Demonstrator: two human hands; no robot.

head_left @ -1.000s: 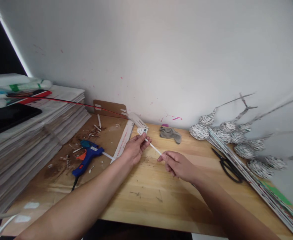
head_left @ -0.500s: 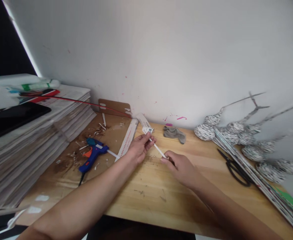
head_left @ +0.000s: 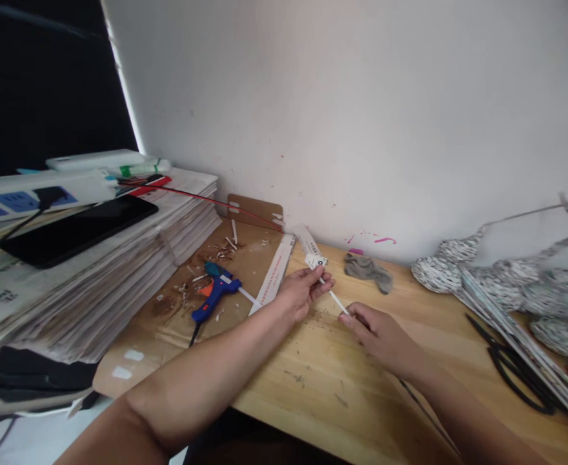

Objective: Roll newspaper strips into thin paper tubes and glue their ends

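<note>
Both my hands hold one thin rolled paper stick [head_left: 335, 299] low over the wooden table [head_left: 313, 381]. My left hand [head_left: 303, 292] pinches its far end, where a loose printed paper strip [head_left: 309, 247] unrolls toward the wall. My right hand [head_left: 383, 332] grips the near end with fingers closed around it. A blue and orange glue gun [head_left: 216, 292] lies on brown cardboard [head_left: 177, 310] left of my left hand, beside a long white printed strip [head_left: 273, 274].
A tall stack of newspapers [head_left: 95, 271] fills the left, with a black tablet [head_left: 81, 229], a power strip [head_left: 32, 192] and a red wire on top. A grey cloth [head_left: 368, 270] lies by the wall. Black scissors [head_left: 516, 368] and woven paper ornaments [head_left: 501, 278] sit at right.
My view has swung to the left, showing more of the newspaper stack and the power strip. Both hands keep their hold on the paper stick, with my right hand slightly closer to the left.
</note>
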